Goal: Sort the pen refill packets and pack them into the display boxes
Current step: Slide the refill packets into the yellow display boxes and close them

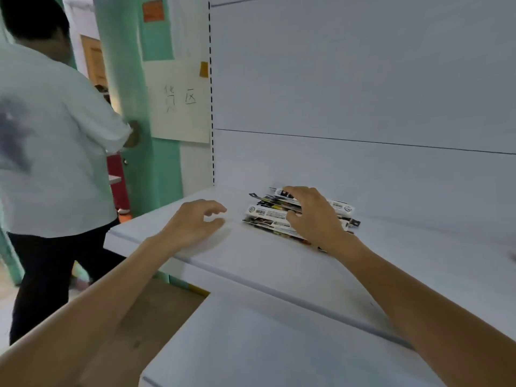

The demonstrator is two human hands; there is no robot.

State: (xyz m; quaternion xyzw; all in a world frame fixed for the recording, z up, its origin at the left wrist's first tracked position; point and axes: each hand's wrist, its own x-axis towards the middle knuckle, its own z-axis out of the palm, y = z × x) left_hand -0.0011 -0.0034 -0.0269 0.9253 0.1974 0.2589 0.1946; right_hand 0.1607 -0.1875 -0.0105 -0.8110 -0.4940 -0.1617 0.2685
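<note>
A small pile of pen refill packets [272, 213], white and dark with barcodes, lies on a white shelf [251, 255] near its back panel. My right hand [312, 216] is over the pile, fingers spread and curved, with thumb and fingertips touching the packets. My left hand [195, 222] hovers just left of the pile above the shelf, fingers loosely curled and holding nothing. No display box is in view.
A lower white shelf [265, 344] juts out below. The white back panel [363, 93] rises behind. A person in a pale shirt [50, 135] stands close on the left by a green pillar [156, 169] with a paper sign [178, 101].
</note>
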